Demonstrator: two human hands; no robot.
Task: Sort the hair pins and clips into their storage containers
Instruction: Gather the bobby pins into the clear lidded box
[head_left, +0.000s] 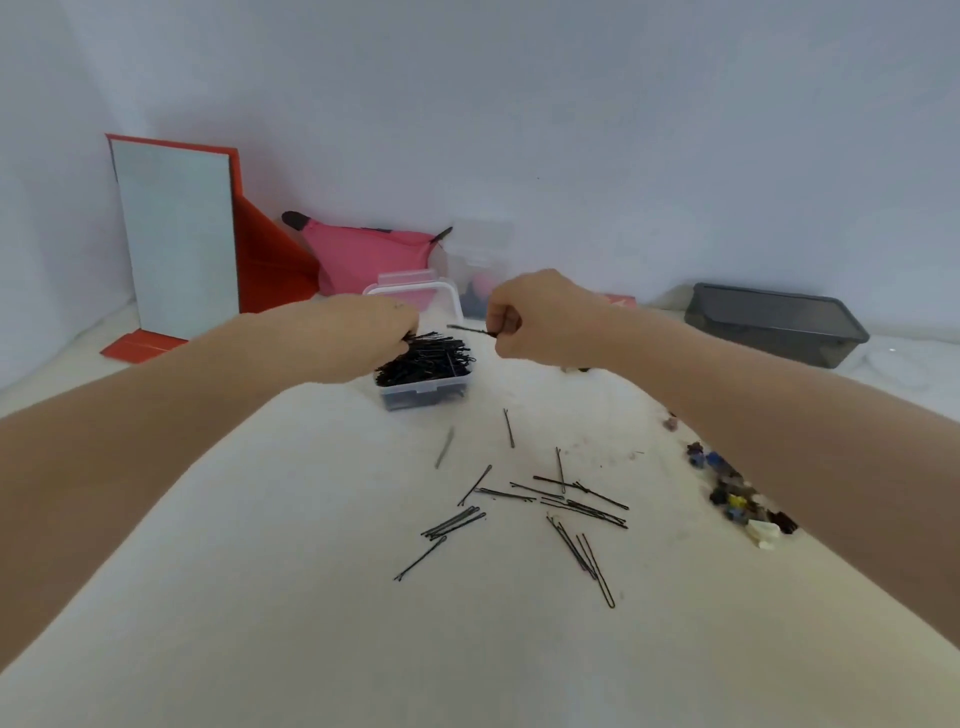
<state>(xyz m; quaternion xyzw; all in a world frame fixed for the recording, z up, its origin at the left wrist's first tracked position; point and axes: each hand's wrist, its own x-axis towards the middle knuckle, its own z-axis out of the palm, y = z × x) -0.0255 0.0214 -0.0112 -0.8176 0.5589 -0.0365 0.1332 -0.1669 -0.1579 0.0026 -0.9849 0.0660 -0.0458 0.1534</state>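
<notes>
A small clear plastic box (423, 392) with its lid up holds a heap of black hair pins (428, 356). My left hand (363, 332) is over the box's left side, its fingers curled onto the pins there. Just right of the box, my right hand (535, 322) pinches one black hair pin (467, 329) that points left over the box. Several loose black pins (545, 499) lie scattered on the white surface nearer to me. A small pile of coloured mini clips (737, 493) lies at the right, partly hidden by my right forearm.
A grey lidded tub (774, 322) stands at the back right. A second clear container (480, 270) and a pink pouch (363, 254) sit behind the pin box. A mirror in a red stand (176, 234) stands at the back left against the wall.
</notes>
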